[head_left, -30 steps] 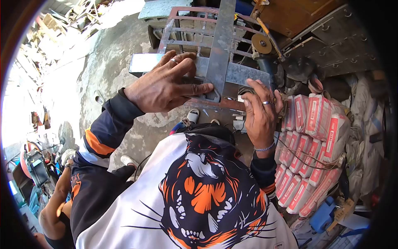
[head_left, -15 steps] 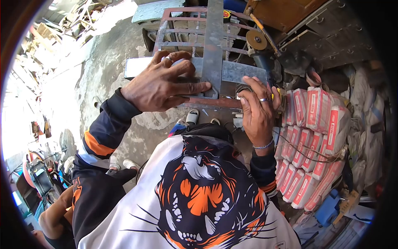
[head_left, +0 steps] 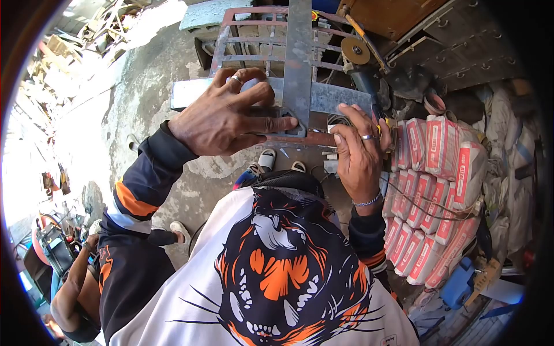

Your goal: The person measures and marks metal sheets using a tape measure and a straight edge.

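A long flat steel bar (head_left: 298, 52) runs away from me and crosses over a wide grey metal piece (head_left: 337, 98). My left hand (head_left: 225, 115) is closed, its fingers bent over the metal piece. Its index finger presses on a dark angled metal part (head_left: 296, 130) at the bar's near end; what lies under the palm is hidden. My right hand (head_left: 360, 147) has thumb and fingers apart, with fingertips at the metal piece's near right edge. A reddish-brown metal frame with crossbars (head_left: 254, 40) lies beneath.
An angle grinder (head_left: 360, 75) with a brown disc and a hammer (head_left: 366, 40) lie beyond my right hand. Stacked red-and-white bags (head_left: 430, 196) stand at right, near a blue container (head_left: 459, 282). Another person's arm (head_left: 72, 288) shows at lower left. Wood scraps (head_left: 69, 55) lie at upper left.
My hands stay nearly in place; the view shifts slightly. At lower left, the other person's arm has come further into view, reaching upward.
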The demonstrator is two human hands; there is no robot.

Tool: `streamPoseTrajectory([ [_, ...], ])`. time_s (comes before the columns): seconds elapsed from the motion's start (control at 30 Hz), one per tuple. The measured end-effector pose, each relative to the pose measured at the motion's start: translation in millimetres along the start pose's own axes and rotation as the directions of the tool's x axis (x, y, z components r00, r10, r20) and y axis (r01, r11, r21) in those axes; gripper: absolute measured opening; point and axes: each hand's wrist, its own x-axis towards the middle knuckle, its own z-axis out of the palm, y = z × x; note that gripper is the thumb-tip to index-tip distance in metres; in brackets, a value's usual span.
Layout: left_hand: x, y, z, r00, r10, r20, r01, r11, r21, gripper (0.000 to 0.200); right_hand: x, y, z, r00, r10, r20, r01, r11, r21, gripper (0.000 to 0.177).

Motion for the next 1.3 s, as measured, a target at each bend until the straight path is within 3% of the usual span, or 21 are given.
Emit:
streamPoseTrajectory([
  [0.67,2.9,-2.0,0.8,0.999,0.026,-0.023,-0.026,1.0,0.005,0.073,0.6,0.9,-0.4,1.0,-0.008,0.006,0.008,1.0,-0.002,0.006],
  [0.93,6.7,-1.7,-2.0,1.0,0.002,0.0,-0.002,0.993,-0.117,0.069,1.3,2.8,0.0,1.0,-0.009,0.011,0.009,1.0,0.006,0.006],
  [1.3,8.0,-2.8,0.1,0.999,0.008,-0.042,-0.014,0.99,-0.143,0.07,2.9,3.8,-0.2,1.0,0.005,-0.003,-0.005,1.0,0.017,0.009],
])
